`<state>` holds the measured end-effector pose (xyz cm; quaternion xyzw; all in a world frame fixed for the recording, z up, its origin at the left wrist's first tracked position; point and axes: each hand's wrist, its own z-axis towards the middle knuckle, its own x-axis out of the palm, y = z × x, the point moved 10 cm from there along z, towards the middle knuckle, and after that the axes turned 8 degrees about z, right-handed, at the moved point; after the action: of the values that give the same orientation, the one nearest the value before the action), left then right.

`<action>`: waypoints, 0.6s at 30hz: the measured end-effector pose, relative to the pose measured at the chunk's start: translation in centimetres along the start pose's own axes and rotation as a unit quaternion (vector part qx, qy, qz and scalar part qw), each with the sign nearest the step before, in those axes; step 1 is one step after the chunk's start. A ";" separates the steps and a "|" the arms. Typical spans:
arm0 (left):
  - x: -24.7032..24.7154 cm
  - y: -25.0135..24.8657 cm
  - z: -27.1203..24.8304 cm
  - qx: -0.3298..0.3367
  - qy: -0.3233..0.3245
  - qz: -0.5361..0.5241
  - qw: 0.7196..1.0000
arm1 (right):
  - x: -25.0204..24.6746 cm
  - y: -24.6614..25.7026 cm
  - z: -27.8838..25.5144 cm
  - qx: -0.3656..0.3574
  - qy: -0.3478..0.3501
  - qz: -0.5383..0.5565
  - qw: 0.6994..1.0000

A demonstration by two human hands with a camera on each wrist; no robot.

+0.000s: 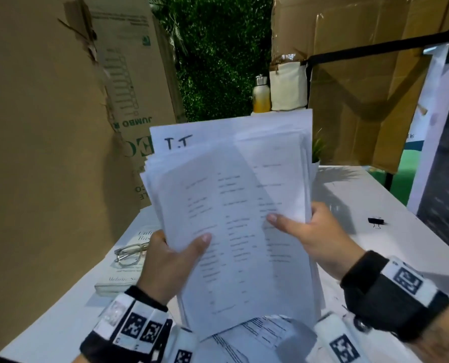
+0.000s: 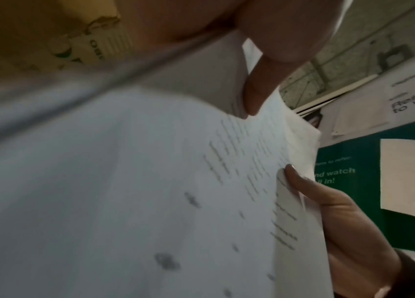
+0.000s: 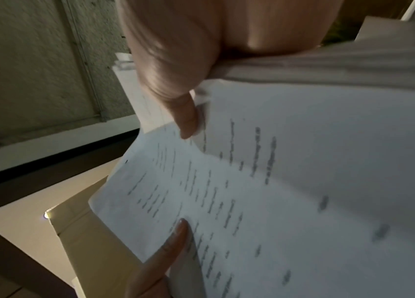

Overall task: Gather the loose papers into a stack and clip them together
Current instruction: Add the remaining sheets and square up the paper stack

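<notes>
Left hand [image 1: 169,265] and right hand [image 1: 313,238] each grip a side edge of the paper stack [image 1: 234,205], thumbs on top, raised between them; binder clip [image 1: 376,221] on the table [image 1: 362,195] right of the right hand

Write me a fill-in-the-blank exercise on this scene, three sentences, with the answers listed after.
1. Both hands hold the stack of papers, each with its ____ pressed on the front sheet.
2. The black binder clip lies on the white ____, to the right of the papers.
3. The glasses rest on a ____.

Missing words: thumb; table; book
</notes>
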<state>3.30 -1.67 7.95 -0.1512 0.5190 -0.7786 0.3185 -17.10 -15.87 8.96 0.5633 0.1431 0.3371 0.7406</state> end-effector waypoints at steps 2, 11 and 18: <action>-1.3 -0.3 0.5 0.005 -0.022 0.008 1.000 | 0.4 0.0 0.7 0.015 0.025 -0.019 0.999; -6.5 4.4 0.9 -0.112 -0.053 -0.096 0.988 | -9.5 -9.4 2.0 0.283 0.062 -0.522 0.802; -6.6 5.1 0.2 -0.118 -0.041 -0.112 0.986 | -6.6 -11.6 1.5 0.259 0.108 -0.591 0.756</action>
<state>10.10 1.15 4.03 -0.2765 0.5740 -0.7357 0.2299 -17.09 -22.95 -2.49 0.4964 0.6087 -0.1588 0.5982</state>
